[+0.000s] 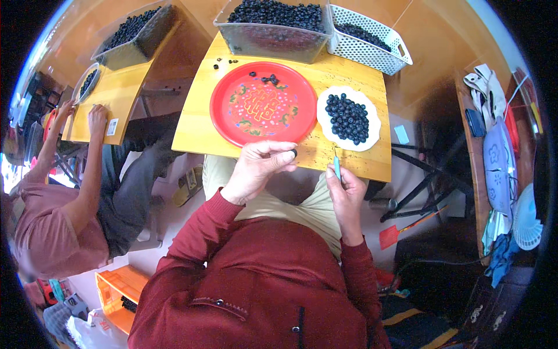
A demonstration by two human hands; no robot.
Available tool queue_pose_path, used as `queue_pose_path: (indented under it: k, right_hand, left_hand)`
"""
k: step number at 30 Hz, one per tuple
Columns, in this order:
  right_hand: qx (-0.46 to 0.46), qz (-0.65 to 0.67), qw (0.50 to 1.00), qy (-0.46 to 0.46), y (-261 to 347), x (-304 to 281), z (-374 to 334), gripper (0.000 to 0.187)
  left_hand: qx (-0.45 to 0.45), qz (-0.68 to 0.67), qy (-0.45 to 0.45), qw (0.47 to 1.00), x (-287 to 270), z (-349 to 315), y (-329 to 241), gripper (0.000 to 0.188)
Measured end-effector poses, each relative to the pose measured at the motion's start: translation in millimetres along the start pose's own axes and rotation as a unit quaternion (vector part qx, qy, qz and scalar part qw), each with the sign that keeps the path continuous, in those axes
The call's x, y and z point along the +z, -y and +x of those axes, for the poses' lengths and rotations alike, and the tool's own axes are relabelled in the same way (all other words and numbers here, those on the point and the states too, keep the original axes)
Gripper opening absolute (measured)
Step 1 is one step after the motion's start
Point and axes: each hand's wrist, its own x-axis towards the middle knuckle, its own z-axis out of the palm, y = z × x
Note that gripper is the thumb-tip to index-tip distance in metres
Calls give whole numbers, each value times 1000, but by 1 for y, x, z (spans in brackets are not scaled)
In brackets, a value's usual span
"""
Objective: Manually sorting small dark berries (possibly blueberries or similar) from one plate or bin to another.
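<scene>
My left hand [263, 166] pinches a small dark round bead-like piece [294, 153] between thumb and fingertips, just off the table's near edge. In my right hand [347, 195] is a slim tool with a teal handle [337, 167], its thin tip pointing up and away from me. Tool and piece are apart. Beyond my left hand lies a round red tray [217, 119] with a printed pattern; a few dark pieces [271, 79] rest near its far side. A white scalloped plate [374, 136], right of the tray, holds a heap of similar dark pieces [347, 119].
Along the far edge of the yellow wooden table [195, 110] stand a clear bin [273, 47] and a white perforated basket [372, 57], both holding dark pieces. Small crumbs dot the tabletop. At left, a person [64, 215] works at another table [116, 96]. An orange crate [119, 279] stands lower left.
</scene>
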Motion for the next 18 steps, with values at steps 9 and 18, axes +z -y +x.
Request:
queue_pose_path:
  k: [9, 18]
  right_hand:
    - [5, -15, 1000, -1, 3, 19, -6, 21]
    - [-19, -65, 998, -16, 6, 35, -13, 22]
  left_hand:
    - [6, -15, 17, 1000, -18, -14, -6, 24]
    - [27, -42, 36, 998, -35, -19, -19, 19]
